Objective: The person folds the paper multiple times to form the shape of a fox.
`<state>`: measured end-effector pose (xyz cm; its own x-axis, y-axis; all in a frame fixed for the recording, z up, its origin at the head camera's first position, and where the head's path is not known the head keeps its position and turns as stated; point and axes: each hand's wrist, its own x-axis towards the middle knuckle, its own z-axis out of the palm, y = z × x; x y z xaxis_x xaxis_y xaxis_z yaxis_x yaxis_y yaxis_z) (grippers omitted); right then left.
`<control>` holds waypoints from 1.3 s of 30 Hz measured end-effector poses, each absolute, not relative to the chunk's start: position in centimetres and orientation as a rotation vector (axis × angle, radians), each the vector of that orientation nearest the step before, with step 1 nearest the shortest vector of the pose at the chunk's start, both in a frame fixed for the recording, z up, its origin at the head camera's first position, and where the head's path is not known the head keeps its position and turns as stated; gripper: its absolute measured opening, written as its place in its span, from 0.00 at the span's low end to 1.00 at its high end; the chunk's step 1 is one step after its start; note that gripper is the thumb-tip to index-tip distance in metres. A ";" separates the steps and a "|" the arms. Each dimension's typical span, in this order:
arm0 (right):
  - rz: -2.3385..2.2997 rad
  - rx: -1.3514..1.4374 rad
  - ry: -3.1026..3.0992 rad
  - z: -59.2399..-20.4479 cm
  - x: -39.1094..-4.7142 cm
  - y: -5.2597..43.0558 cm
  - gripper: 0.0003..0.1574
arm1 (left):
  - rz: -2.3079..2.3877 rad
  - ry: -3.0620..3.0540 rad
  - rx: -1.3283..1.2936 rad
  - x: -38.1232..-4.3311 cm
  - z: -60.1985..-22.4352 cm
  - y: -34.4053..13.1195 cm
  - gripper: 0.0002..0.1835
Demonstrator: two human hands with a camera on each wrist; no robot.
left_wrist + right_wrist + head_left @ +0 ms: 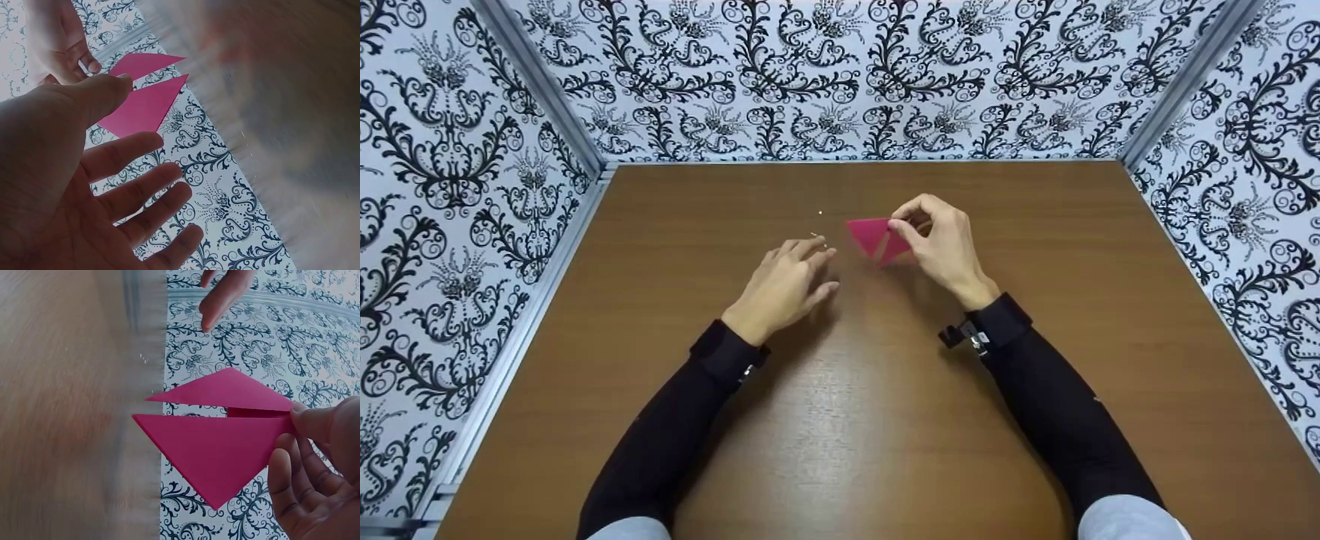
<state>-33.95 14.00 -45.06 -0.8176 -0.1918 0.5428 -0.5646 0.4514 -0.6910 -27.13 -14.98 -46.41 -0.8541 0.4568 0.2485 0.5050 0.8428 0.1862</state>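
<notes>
A folded pink sheet of paper (868,234) is held up above the table by my right hand (943,244), whose thumb and fingers pinch its upper edge. Seen from the right wrist, the folded paper (216,458) has two pointed flaps with a narrow slit between them, and the thumb presses near the slit's inner end. My left hand (787,285) hovers to the left of the paper, apart from it in the head view. In the left wrist view the left hand (73,174) has its fingers spread and holds nothing.
The brown wooden table (825,450) has a shiny surface. Tiny pale specks (820,213) lie on it beyond the left hand. Patterned black-and-white walls (832,82) with metal frame rails (540,86) enclose the back and sides.
</notes>
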 end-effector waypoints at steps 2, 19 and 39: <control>1.292 0.669 -2.297 -45.2 -33.8 13.8 0.08 | -0.368 -2.833 -0.729 -27.2 -46.4 -15.1 0.33; 1.159 0.837 -2.259 -46.6 -32.9 13.0 0.08 | -0.358 -2.901 -0.608 -27.8 -46.8 -16.2 0.40; 0.974 0.991 -2.333 -46.8 -30.8 14.3 0.06 | -0.365 -2.974 -0.577 -28.2 -46.9 -16.5 0.47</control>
<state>-30.81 14.26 -46.76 -0.6564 -0.4508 0.6050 -0.7471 0.5001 -0.4379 -28.19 -16.54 -46.91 -0.9246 0.3572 0.1325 0.3787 0.9000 0.2159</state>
